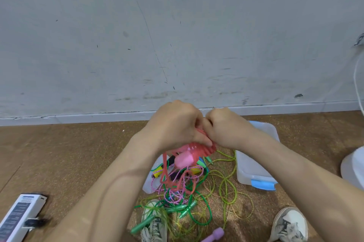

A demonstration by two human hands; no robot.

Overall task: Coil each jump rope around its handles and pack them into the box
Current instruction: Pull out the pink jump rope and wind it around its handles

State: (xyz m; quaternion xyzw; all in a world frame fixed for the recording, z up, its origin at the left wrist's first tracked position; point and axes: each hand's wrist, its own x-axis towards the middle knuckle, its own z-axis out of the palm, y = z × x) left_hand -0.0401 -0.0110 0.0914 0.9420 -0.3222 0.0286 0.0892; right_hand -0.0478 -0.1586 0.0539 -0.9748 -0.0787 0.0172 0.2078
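Observation:
A pink jump rope (189, 155) hangs in front of me, its red cord partly coiled around the pink handles. My left hand (175, 125) and my right hand (226, 127) both grip the top of this bundle, fingers closed. A loose loop of the red cord (167, 176) dangles below. A clear plastic box (254, 171) with a blue latch sits on the floor under my right forearm. A tangle of green, yellow-green and purple-white ropes (189, 202) lies on the floor beneath my hands.
A clear lid (149, 182) lies left of the rope pile. A purple handle (214, 235) and green handles lie near my two shoes (155, 226). A white power strip (17, 216) lies at the lower left. A white object (354, 165) stands at the right edge. The wall is close ahead.

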